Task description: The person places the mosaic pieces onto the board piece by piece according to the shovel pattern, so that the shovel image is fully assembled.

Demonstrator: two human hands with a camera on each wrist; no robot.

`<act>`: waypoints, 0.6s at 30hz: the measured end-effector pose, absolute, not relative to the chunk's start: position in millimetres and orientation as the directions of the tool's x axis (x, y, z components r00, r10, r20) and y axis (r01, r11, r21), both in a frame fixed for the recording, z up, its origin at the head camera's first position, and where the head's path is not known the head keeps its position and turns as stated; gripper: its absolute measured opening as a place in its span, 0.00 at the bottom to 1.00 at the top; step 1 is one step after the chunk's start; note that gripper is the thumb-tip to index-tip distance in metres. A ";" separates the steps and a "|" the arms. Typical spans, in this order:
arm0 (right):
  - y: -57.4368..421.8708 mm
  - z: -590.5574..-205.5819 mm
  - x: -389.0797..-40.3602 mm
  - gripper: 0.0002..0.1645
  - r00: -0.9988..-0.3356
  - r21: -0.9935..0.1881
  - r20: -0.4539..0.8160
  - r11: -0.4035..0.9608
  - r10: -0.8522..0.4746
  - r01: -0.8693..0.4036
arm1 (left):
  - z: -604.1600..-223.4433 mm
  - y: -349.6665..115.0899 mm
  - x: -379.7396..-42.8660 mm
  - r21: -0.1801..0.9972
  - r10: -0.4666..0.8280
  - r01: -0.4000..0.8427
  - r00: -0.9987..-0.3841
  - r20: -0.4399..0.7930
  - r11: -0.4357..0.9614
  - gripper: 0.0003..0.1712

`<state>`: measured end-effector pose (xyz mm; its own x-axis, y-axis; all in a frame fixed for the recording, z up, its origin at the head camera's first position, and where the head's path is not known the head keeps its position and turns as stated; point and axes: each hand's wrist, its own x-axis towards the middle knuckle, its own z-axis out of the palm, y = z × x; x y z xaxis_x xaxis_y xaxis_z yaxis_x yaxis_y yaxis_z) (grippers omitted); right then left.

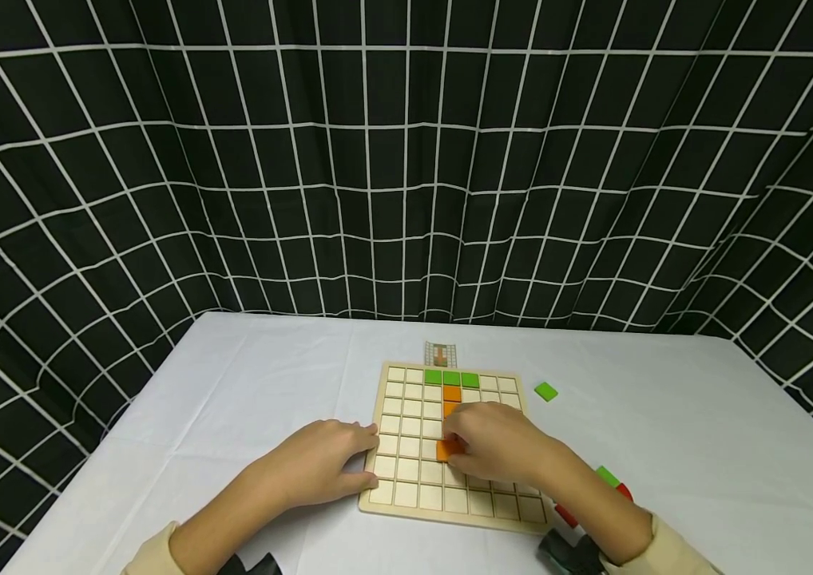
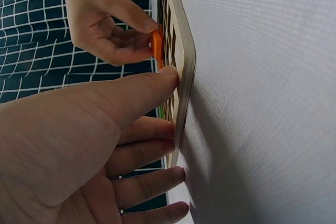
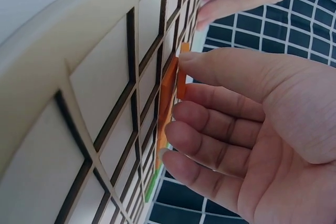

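My right grip (image 1: 496,441) pinches an orange tile (image 1: 444,451) between thumb and fingers, just over the middle of the board (image 1: 407,493). Green tiles (image 1: 452,378) sit in its far row. My left grip (image 1: 327,461), fingers loosely straight and spread, touches the board's left edge on the worktop (image 1: 263,399).

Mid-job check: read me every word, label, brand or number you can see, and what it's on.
None legible in any view.
Board: no lettering visible.
Orange tiles and green tiles: no lettering visible.
Small card at the board's far edge: printed pattern; any text too small to read.
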<state>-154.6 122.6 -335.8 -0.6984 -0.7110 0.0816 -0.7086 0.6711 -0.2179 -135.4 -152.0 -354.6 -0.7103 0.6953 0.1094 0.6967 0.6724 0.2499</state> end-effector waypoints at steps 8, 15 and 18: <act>117.0 -335.3 -156.0 0.15 -0.698 -0.219 0.063 0.672 -0.714 -0.707 | -354.1 -151.0 -135.6 0.249 0.698 0.698 -0.708 0.106 0.671 0.13; 111.3 -336.9 -159.9 0.17 -0.692 -0.226 0.060 0.665 -0.719 -0.711 | -353.8 -150.6 -136.0 0.249 0.694 0.694 -0.713 0.102 0.676 0.14; 109.7 -337.6 -161.3 0.17 -0.695 -0.225 0.057 0.669 -0.716 -0.708 | -353.6 -150.6 -135.9 0.253 0.693 0.692 -0.714 0.100 0.677 0.13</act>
